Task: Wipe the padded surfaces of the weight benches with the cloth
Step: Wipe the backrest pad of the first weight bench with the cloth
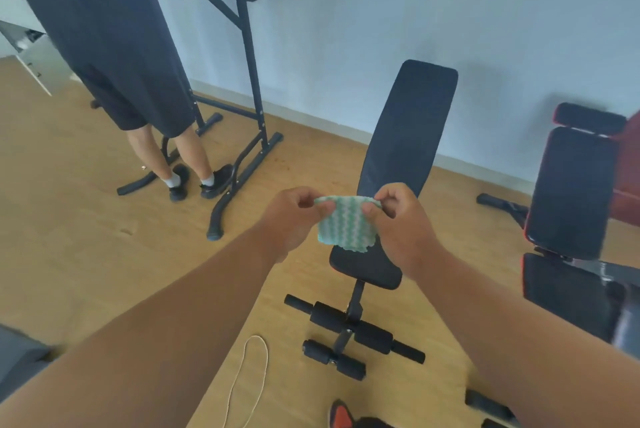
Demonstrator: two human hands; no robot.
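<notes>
Cloth, green and white in a wavy pattern, hangs between your two hands above the near end of the black weight bench. Your left hand pinches its upper left corner between thumb and curled fingers, and your right hand pinches the upper right corner the same way, so each grip is closed on the cloth and its lower edge dangles free, above the seat pad. That bench stands on the wooden floor with its long back pad tilted up toward the wall and its foam leg rollers nearest you. A second bench, black with red trim, stands off to the right. At the far left another person stands at a black rack. A thin cord loop lies on the floor near your feet.
</notes>
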